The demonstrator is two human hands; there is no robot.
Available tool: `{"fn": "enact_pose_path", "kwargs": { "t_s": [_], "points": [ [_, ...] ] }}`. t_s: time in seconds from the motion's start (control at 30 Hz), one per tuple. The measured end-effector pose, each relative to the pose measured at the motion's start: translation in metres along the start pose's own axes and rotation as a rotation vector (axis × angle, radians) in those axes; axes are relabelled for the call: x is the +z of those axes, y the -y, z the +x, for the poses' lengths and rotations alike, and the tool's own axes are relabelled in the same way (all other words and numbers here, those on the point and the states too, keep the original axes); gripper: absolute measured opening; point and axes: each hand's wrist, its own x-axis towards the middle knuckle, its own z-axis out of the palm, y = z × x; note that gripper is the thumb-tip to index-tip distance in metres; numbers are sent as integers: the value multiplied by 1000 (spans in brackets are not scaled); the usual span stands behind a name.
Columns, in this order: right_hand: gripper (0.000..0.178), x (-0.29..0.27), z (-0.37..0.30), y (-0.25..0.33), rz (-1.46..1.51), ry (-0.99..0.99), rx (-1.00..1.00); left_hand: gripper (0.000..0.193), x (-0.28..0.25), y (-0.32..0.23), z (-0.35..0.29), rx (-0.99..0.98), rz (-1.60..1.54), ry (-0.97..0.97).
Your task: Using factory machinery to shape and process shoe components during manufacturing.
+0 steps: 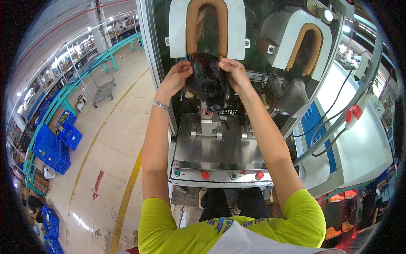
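A black shoe upper sits over the left station of a machine, below a white U-shaped housing lined with a brown U-shaped pad. My left hand pinches the upper's left edge between thumb and fingers. On the opposite edge, my right hand is closed in a similar pinch. The form under the upper is mostly hidden. Beneath it stands a metal mount on the steel worktable.
To the right is a second brown U-shaped pad above a smooth grey form. Red buttons and green buttons line the front panel. A grey pipe crosses at right. Blue crates and a cart stand left.
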Motion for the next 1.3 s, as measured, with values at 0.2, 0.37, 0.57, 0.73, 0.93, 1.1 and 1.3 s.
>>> {"fn": "enact_pose_path", "kwargs": {
  "t_s": [0.2,0.37,0.57,0.73,0.93,1.1,1.3],
  "points": [
    [17,3,6,4,11,-62,17,25,12,-4,11,-112,1,-219],
    [23,-3,43,-7,104,-278,30,36,24,10,43,82,-66,-357],
    [20,17,34,-4,24,-275,207,23,3,22,46,12,-132,-501],
    [18,-22,43,-21,-28,-238,126,16,25,28,42,-56,167,-502],
    [35,-20,-70,-53,162,-42,400,28,16,51,-51,518,1351,-633],
    [36,-28,-103,-115,793,91,584,35,89,-15,-77,1078,1534,-306],
    [37,-1,-92,-137,867,-55,439,17,78,-21,-66,978,1846,-174]
  ]
}}
